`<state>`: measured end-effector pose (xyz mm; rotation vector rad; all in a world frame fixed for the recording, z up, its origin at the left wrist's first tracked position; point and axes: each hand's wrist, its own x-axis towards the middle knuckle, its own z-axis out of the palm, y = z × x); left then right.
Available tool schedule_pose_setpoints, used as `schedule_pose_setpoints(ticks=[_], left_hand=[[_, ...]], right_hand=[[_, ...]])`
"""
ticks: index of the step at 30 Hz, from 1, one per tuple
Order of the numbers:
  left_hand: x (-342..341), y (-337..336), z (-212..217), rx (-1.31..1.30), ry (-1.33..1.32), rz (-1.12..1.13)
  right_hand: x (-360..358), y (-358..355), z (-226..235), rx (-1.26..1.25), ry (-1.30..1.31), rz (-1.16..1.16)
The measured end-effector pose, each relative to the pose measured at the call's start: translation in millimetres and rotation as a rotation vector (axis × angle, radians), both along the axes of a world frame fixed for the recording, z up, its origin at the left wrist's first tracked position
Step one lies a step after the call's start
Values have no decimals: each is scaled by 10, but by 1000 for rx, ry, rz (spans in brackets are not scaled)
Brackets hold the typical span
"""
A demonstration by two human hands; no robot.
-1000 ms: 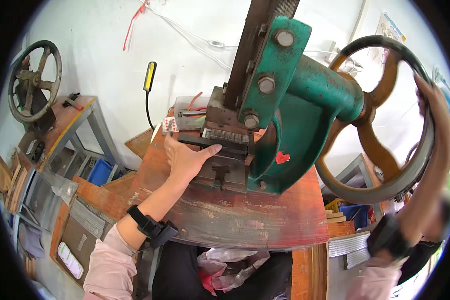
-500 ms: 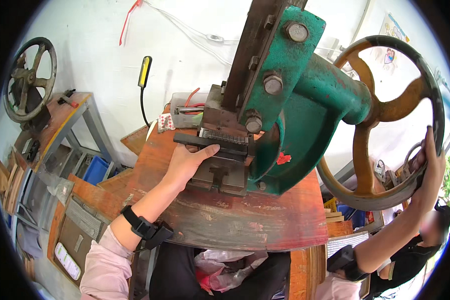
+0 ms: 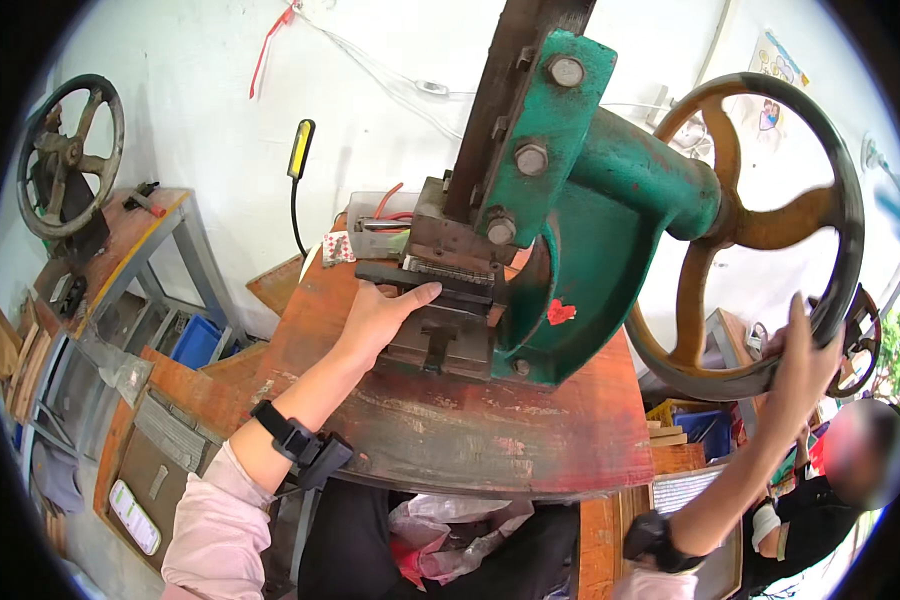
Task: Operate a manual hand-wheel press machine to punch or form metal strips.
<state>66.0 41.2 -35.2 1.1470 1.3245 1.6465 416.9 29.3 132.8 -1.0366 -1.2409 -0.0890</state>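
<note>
A green hand press (image 3: 625, 215) with a rusty vertical ram (image 3: 505, 110) stands on the wooden bench. My left hand (image 3: 375, 318) reaches to the die at its base and is closed on a long dark metal bar (image 3: 425, 287), thumb on the near side, fingertips hidden. A strip with a row of small teeth (image 3: 450, 272) lies just behind the bar. To the right, my right hand (image 3: 805, 355) is at the lower right rim of the brown-spoked handwheel (image 3: 705, 265), its fingers around the rim and slightly blurred.
Behind the press sits a clear plastic box (image 3: 375, 218) of tools, beside a yellow-black lamp (image 3: 301, 150) on a bent stem. A second handwheel (image 3: 70, 155) is at the far left. A phone (image 3: 135, 517) lies lower left. Another person (image 3: 810, 510) is at the lower right.
My right hand has moved left and a little down along the wheel's rim, and the wheel has turned slightly. My left hand keeps its hold on the bar. The whole view has shifted a little.
</note>
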Motion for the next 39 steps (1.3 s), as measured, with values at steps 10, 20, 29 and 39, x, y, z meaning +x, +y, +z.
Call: schedule_pose_setpoints(ticks=[10, 20, 29, 39], left_hand=[[-131, -43, 0, 165, 1101, 588], [-260, -1163, -529, 418, 1297, 3], [81, -358, 135, 572, 1335, 162], [264, 264, 174, 497, 1529, 281]], right_hand=[[90, 492, 1582, -335, -557, -75], [5, 754, 1717, -149, -882, -445], [64, 786, 1673, -169, -784, -387], [166, 846, 1739, -138, -809, -409]])
